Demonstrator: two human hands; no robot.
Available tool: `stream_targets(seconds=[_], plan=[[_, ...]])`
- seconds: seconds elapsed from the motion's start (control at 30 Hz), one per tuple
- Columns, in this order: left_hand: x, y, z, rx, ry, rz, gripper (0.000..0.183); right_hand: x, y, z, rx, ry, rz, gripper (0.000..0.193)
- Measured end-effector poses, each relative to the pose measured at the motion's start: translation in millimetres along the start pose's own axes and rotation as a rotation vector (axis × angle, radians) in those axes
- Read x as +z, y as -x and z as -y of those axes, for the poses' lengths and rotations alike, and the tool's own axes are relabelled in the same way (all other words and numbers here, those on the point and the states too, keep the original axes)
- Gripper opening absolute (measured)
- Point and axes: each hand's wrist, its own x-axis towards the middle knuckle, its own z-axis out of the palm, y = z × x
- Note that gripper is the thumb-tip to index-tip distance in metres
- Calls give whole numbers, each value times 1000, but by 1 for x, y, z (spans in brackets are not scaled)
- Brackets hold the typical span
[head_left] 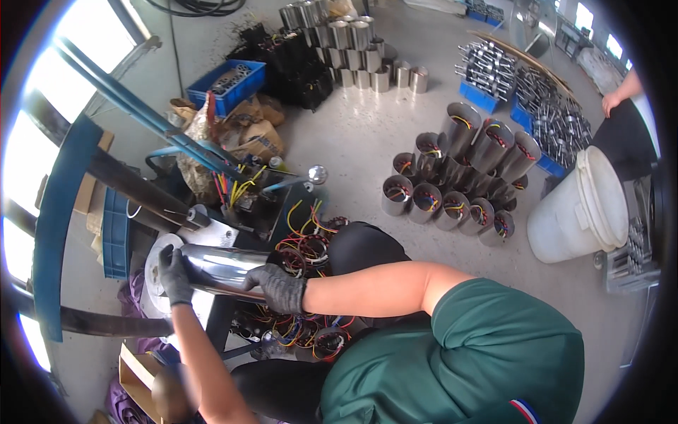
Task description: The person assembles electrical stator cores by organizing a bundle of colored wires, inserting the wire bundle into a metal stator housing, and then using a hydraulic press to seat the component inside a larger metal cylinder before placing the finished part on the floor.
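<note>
A shiny steel cylinder [224, 264] lies on its side across the workbench in front of me, and both my grey-gloved hands hold it. Its left end rests close to a pale round disc [157, 272]. My left hand [176, 275] is closed on that end. Near the other end, my right hand [281, 287] grips the cylinder with the thumb along its side. Just beyond the right end sit copper-wound stator cores [314, 247] with red, yellow and blue wires. More wired cores [328, 343] lie below my right forearm.
Blue machine bars [134, 99] slant in from the upper left, above a dark shaft [131, 185]. On the floor to the right stand several steel cylinders with wires inside [452, 191] and a white bucket [561, 222]. Blue crates [480, 97] hold metal shafts. Another person's hand [611, 103] shows far right.
</note>
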Motion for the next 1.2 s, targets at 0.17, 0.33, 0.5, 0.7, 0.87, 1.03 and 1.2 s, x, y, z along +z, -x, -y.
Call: stream_targets(seconds=[0.17, 0.33, 0.5, 0.7, 0.87, 1.03, 1.2], plan=[[54, 6, -74, 18, -921, -20, 47, 9, -6, -27, -164, -164, -80, 40], [64, -10, -83, -152, -1176, -8, 56, 34, -18, -36, 127, -626, -144, 31], [64, -14, -89, -1, -1272, -1, 53, 46, -23, -28, 209, -768, -242, 17], [70, -18, -97, -67, -1334, -8, 51, 22, -4, -13, 496, -1008, -289, 25], [67, -24, -78, -212, -1296, -133, 55, 16, 0, -9, 575, -1062, -306, 20], [83, 8, -122, -151, -1280, -76, 58, -3, 23, -4, 665, -992, -312, 17], [25, -56, -40, 129, -1375, 23, 43, -31, 58, 30, 192, -445, -304, 17]])
